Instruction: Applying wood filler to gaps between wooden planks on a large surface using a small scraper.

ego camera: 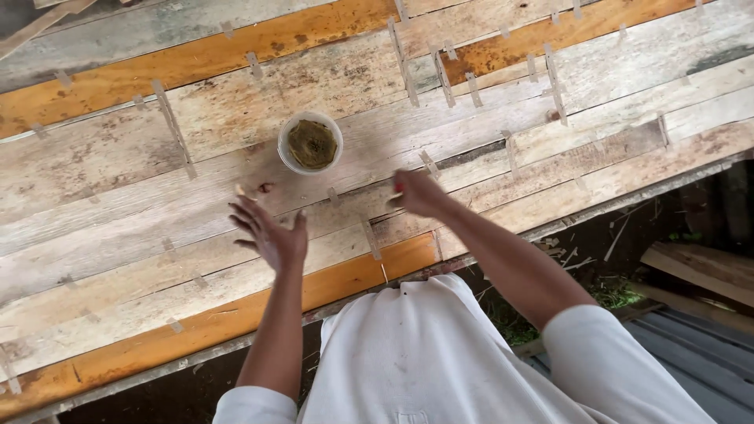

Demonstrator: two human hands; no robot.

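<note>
- Head view: a rough wooden surface point(118, 165) of weathered grey and orange planks is seen from above, with thin pale slats laid across the seams.
- The left hand point(271, 232) is raised over the planks with palm up and fingers spread wide; nothing is held in it.
- A small pale stub with a reddish bit point(253, 189) lies on the boards just beyond the left fingertips; what it is cannot be told, and contact with the fingers cannot be made out.
- The right hand point(418, 192) is closed narrow, knuckles up, low over the surface. A red speck shows at the fingertips, perhaps a nail or something pinched; which one cannot be told, since the hand is blurred.
- A round white cup point(311, 143) stands upright beyond and between the two hands, nearer the left one, apart from both. It is filled with a dark olive-brown, fibrous-looking mass. Set there, it appears reachable by either hand, which may be why it stands in the middle.
- A white short-sleeved shirt point(440, 361) is seen at the near edge, below both forearms.
- To the right of the right arm, past the edge of the surface, dark ground with wood scraps point(699, 271) and some grass is seen.
</note>
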